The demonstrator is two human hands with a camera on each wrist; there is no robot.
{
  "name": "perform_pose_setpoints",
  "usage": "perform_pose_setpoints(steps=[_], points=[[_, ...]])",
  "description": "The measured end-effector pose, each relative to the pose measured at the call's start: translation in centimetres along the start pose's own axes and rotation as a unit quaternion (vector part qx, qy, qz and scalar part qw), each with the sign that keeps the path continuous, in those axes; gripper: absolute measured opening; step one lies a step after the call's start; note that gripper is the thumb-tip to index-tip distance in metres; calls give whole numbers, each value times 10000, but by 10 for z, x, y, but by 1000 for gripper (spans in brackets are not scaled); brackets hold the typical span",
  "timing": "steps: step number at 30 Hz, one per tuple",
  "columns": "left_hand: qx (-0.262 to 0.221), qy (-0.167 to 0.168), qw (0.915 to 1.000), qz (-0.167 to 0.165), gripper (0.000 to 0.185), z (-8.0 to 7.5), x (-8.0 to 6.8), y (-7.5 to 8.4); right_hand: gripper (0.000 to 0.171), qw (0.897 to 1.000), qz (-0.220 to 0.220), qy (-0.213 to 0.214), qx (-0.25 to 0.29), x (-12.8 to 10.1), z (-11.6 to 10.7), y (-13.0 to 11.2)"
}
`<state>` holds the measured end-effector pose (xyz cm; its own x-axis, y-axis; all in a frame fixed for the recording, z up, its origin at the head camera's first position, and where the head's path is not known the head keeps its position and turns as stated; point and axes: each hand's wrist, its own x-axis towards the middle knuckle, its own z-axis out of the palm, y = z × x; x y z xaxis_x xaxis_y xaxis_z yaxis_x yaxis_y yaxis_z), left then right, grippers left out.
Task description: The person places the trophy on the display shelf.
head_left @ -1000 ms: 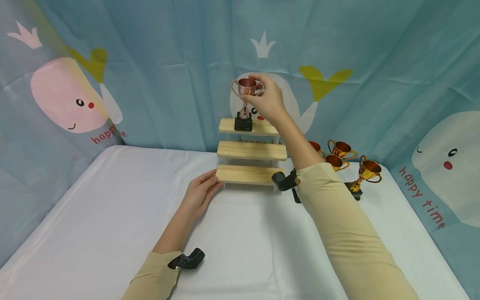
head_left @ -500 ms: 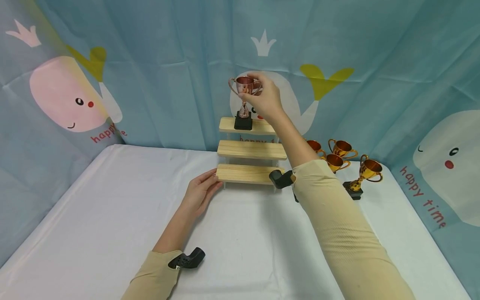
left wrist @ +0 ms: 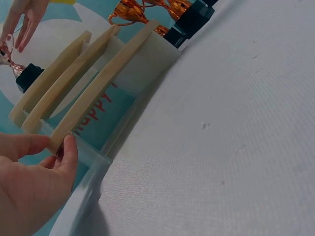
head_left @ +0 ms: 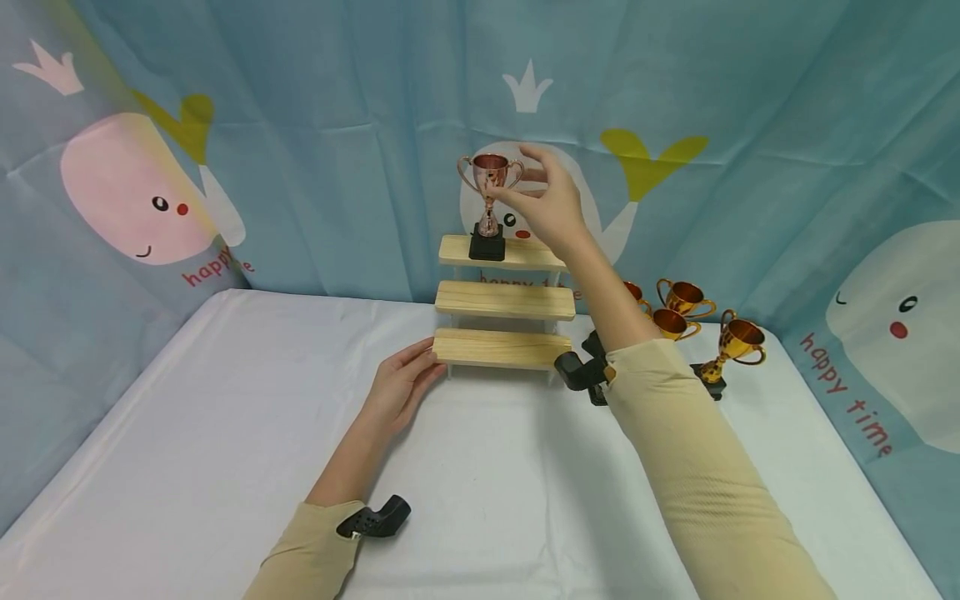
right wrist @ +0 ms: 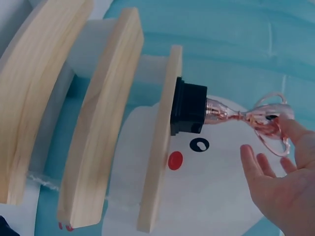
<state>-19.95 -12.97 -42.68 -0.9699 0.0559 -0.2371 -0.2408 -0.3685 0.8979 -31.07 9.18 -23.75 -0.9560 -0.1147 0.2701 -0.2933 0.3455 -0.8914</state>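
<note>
The copper trophy stands upright on its black base at the left end of the top step of a three-tier wooden riser, so this one appears placed. The right hand is beside the cup with its fingers spread and relaxed; a fingertip seems to touch or nearly touch the cup's near handle, but nothing is gripped. The left hand lies flat on the worktop, straight fingers resting against the left end of the lowest step as if steadying it. The two lower steps are bare, and a cluster of golden trophies waits on the worktop just right of the riser, so most of the arranging looks left to do. The worktop is covered in white cloth, and a pale blue backdrop printed with cartoon whales hangs behind and around it.
</note>
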Motion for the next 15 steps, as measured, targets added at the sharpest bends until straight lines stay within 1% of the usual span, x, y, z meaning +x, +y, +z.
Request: perform_pose_setpoints(steps=[5, 12, 15], points=[[-25, 5, 10000, -6, 49, 2, 0, 0, 72, 9999, -3, 129, 39, -10, -8, 5], [-4, 24, 10000, -9, 49, 2, 1, 0, 68, 9977, 41, 457, 497, -31, -15, 13], [17, 35, 10000, -9, 49, 1, 1, 0, 67, 9969, 2, 540, 579, -41, -16, 16]])
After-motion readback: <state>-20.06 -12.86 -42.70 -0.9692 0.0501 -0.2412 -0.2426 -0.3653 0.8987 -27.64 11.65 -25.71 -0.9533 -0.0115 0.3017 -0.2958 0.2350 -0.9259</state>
